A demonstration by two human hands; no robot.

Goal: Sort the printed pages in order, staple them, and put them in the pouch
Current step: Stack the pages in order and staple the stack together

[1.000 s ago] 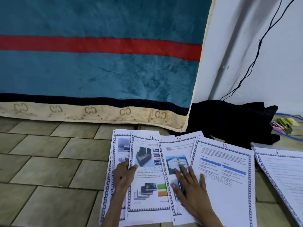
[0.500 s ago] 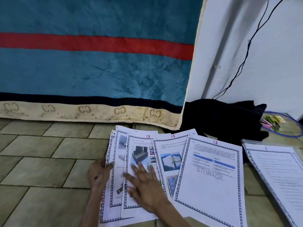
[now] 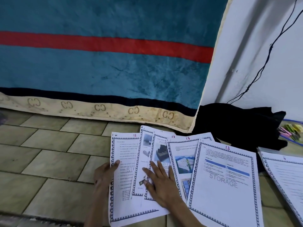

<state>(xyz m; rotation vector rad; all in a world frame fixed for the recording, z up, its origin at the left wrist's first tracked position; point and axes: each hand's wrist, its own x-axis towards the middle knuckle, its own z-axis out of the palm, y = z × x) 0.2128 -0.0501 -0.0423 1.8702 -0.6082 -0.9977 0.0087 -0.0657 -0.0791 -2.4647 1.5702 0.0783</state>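
Several printed pages with blue patterned borders lie fanned out on the tiled floor. From left to right I read page 11 (image 3: pixel 124 163), an unnumbered picture page (image 3: pixel 144 149), page 13 (image 3: pixel 161 151), page 15 (image 3: pixel 182 154) and page 12 (image 3: pixel 224 181). My left hand (image 3: pixel 105 174) holds the left edge of page 11, thumb on top of the sheet. My right hand (image 3: pixel 161 181) lies flat with straight fingers on the picture page and page 13. Another stack of pages (image 3: pixel 287 177) sits at the right edge. No stapler or pouch is recognisable.
A blue blanket with a red stripe (image 3: pixel 106 66) hangs behind the pages. Black cloth (image 3: pixel 237 123) lies bunched at the wall corner, with a black cable (image 3: pixel 265 63) running up the white wall. Coloured clips (image 3: pixel 290 131) and a blue cord lie far right.
My right hand slid left from page 15 onto page 13 and the picture page. My left hand moved to the fan's left edge, and page 11 now shows there.
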